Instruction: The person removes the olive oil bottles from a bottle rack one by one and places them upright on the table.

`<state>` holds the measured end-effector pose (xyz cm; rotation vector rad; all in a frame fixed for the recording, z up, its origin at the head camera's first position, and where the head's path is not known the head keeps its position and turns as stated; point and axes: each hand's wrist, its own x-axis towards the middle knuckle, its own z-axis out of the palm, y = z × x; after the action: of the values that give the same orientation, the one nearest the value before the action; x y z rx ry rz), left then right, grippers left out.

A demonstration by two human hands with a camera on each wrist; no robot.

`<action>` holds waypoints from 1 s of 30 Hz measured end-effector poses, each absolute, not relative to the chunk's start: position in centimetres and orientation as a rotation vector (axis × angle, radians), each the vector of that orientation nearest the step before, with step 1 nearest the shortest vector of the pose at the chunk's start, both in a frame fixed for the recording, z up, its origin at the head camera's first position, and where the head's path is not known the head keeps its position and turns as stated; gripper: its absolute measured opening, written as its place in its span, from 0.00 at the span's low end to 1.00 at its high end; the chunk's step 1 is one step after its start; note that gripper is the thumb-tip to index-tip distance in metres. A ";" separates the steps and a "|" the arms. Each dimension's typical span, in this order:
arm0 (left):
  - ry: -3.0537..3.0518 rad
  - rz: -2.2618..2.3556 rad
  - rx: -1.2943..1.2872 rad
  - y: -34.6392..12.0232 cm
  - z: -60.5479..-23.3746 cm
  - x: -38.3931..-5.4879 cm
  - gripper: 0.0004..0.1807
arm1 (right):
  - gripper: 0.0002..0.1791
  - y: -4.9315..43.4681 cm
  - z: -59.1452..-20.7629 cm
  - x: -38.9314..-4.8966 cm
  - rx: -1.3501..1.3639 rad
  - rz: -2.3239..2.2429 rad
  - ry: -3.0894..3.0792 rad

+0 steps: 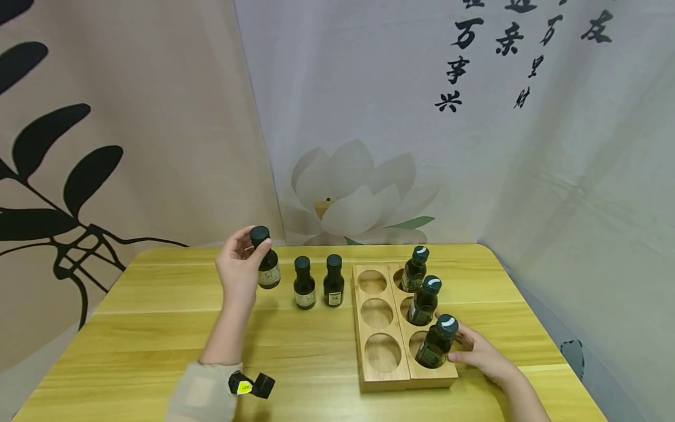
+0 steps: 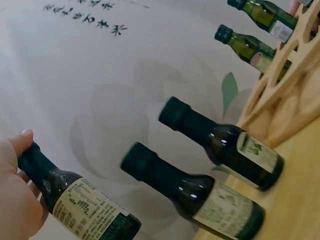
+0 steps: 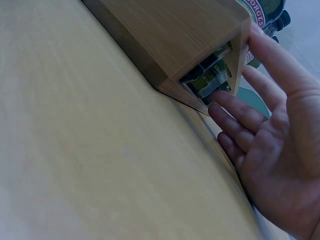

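Note:
In the head view my left hand [image 1: 238,271] pinches a small dark glass bottle [image 1: 269,275] by its neck, just under the green cap. The left wrist view shows that bottle's printed cream label [image 2: 87,207]. Two matching bottles, one [image 1: 304,287] nearer and one [image 1: 334,284] farther right, stand upright on the table. Beside the right edge of a wooden rack [image 1: 384,378] is my right hand [image 1: 482,354], its fingers stretched toward the open side. Three green bottles, the nearest [image 1: 435,346] by that hand, sit in the rack's right column.
The rack's left column has three round holes, the front one [image 1: 382,353] largest in view. The wooden table [image 1: 306,363] meets a hanging cloth [image 1: 369,117] with a printed lotus and black writing behind. A black wrist device [image 1: 252,385] sits at my left sleeve.

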<state>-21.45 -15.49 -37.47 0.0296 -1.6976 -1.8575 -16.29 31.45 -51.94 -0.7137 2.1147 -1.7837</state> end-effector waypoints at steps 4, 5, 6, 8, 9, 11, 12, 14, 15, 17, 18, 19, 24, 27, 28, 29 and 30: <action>-1.694 -1.866 0.040 -15.5 -38.6 -21.5 0.22 | 0.38 31.5 -52.0 -16.3 -0.706 -1.781 2.123; -1.693 -1.867 0.046 -15.5 -39.0 -21.6 0.22 | 0.38 31.5 -52.1 -16.3 -0.702 -1.779 2.125; -1.690 -1.866 0.051 -15.6 -39.3 -21.7 0.22 | 0.38 31.5 -52.1 -16.3 -0.696 -1.778 2.123; -1.683 -1.861 0.061 -15.7 -40.3 -22.0 0.22 | 0.37 31.4 -52.1 -16.3 -0.690 -1.776 2.122; -1.682 -1.858 0.066 -15.7 -40.6 -22.1 0.21 | 0.38 31.4 -52.1 -16.3 -0.691 -1.777 2.119; -1.678 -1.859 0.075 -15.7 -41.1 -22.1 0.21 | 0.38 31.4 -52.0 -16.3 -0.696 -1.776 2.117; -1.675 -1.859 0.079 -15.8 -41.4 -22.1 0.21 | 0.38 31.4 -52.0 -16.3 -0.699 -1.776 2.115; -1.673 -1.859 0.089 -15.8 -42.0 -22.2 0.21 | 0.38 31.4 -52.0 -16.3 -0.705 -1.776 2.116; -1.672 -1.861 0.097 -15.8 -42.2 -22.2 0.22 | 0.38 31.4 -52.0 -16.3 -0.706 -1.777 2.115; -1.667 -1.869 0.108 -15.8 -42.7 -22.3 0.22 | 0.38 31.4 -52.0 -16.3 -0.704 -1.779 2.114; -1.666 -1.873 0.114 -15.8 -43.0 -22.4 0.22 | 0.38 31.4 -52.0 -16.3 -0.702 -1.780 2.113; -1.667 -1.877 0.124 -15.8 -43.2 -22.4 0.22 | 0.38 31.4 -52.0 -16.3 -0.699 -1.781 2.113; -1.674 -1.885 0.160 -15.7 -44.3 -22.5 0.22 | 0.38 31.4 -52.1 -16.3 -0.687 -1.781 2.120; -1.669 -1.893 0.170 -15.7 -44.7 -22.5 0.22 | 0.38 31.4 -52.1 -16.3 -0.683 -1.780 2.122; -1.671 -1.894 0.171 -15.7 -44.8 -22.5 0.22 | 0.38 31.4 -52.0 -16.3 -0.684 -1.781 2.120; -1.672 -1.895 0.175 -15.7 -45.0 -22.5 0.22 | 0.38 31.4 -52.0 -16.3 -0.684 -1.781 2.120; -1.674 -1.896 0.179 -15.7 -45.1 -22.5 0.23 | 0.38 31.4 -52.0 -16.3 -0.684 -1.782 2.120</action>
<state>-22.46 -15.68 -45.09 0.1788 -1.6736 -1.8961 -16.30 31.45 -52.00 -0.6843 2.1204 -1.7821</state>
